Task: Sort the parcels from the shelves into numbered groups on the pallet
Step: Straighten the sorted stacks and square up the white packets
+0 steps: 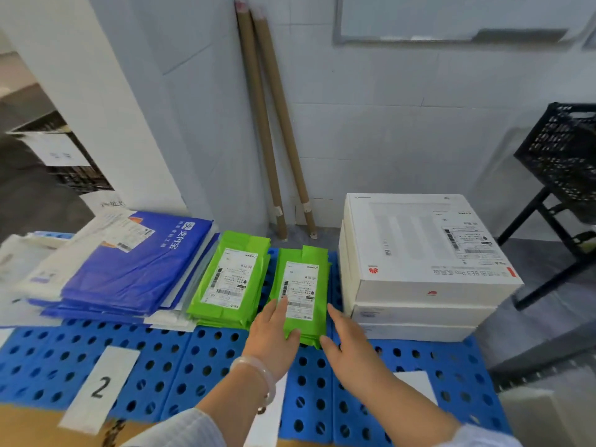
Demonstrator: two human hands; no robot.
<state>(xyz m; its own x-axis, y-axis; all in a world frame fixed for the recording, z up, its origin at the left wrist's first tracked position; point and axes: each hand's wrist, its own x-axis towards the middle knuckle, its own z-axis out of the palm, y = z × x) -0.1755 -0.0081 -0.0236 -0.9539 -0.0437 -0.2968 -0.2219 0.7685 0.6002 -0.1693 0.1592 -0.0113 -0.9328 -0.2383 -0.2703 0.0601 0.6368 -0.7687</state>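
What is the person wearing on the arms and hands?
Both hands are bare, with no gloves. The left hand has a pale, glossy bangle around its wrist; the right hand shows no jewellery. Each forearm ends in a pale, whitish sleeve; the left sleeve looks finely ribbed, the right sleeve is only partly in view.

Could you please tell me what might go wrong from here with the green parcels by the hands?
1. The left hand rests flat on the right green parcel stack, the right hand beside it; a push could skew its thin parcels.
2. The blue mailer pile is fanned out against the left green parcel stack, so groups might mix.
3. The right forearm partly covers a paper label, so its number cannot be read.
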